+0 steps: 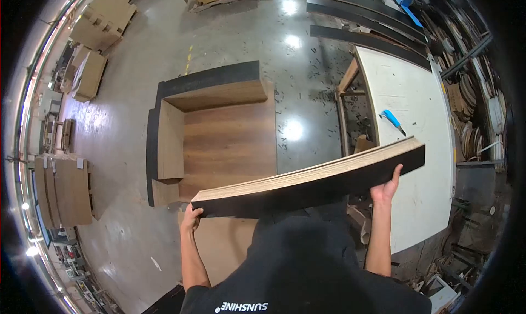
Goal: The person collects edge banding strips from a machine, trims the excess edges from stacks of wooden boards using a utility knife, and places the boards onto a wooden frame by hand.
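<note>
A stack of long, narrow boards (307,185) stretches across in front of my body, its near face black and its layered upper edges pale wood. My left hand (190,218) is closed around the stack's left end, thumb on the black face. Toward the right end, my right hand (387,189) grips the stack with fingers against the black face; its far side is hidden. The right end passes over a white tabletop (413,199). A blue-handled knife (392,118) lies on that top, just beyond the stack.
Ahead on the left, a pile of wood-grain panels (230,133) carries black-faced boards along two sides. More dark boards (372,40) extend past the table's far end. Cartons (90,75) and leaning brown packs (64,190) stand left. Black scraps litter the floor; coiled strips (471,122) hang right.
</note>
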A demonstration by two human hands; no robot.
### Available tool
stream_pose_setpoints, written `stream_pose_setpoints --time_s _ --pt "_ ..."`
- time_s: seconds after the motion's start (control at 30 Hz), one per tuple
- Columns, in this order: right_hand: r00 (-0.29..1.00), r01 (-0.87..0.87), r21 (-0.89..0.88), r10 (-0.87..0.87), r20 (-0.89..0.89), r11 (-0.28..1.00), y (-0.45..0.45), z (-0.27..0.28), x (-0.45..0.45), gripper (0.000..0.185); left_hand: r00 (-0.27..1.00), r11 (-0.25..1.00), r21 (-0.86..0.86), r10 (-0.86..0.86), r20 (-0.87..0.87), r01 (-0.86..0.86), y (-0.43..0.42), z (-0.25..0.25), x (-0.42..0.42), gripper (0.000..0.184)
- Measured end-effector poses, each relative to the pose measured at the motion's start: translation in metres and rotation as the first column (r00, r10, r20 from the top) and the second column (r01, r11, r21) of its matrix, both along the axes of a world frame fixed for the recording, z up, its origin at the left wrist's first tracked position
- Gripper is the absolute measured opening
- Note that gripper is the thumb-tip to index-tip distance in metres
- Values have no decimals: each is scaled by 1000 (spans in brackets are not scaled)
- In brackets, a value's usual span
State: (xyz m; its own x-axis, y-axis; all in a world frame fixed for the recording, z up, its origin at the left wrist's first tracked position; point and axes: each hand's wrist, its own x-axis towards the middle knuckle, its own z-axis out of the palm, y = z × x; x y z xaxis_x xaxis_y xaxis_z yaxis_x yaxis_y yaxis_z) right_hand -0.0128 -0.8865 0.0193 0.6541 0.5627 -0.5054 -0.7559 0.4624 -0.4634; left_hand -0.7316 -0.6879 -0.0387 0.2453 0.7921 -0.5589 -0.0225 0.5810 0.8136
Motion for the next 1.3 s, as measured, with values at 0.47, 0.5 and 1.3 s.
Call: stream_pose_setpoints --time_s 0.47,0.5,1.3 --pt "953 -215 -102 186 -239 971 292 -124 -30 69 947 968 -136 170 -272 -213 150 16 -31 79" --pt "946 -210 -138 165 -280 968 309 -142 -28 69 942 968 -146 155 -298 -205 167 16 -28 78" --pt "966 -101 -595 -65 -251 798 554 -694 -3 81 829 798 -535 -480 -288 276 670 -536 25 76"
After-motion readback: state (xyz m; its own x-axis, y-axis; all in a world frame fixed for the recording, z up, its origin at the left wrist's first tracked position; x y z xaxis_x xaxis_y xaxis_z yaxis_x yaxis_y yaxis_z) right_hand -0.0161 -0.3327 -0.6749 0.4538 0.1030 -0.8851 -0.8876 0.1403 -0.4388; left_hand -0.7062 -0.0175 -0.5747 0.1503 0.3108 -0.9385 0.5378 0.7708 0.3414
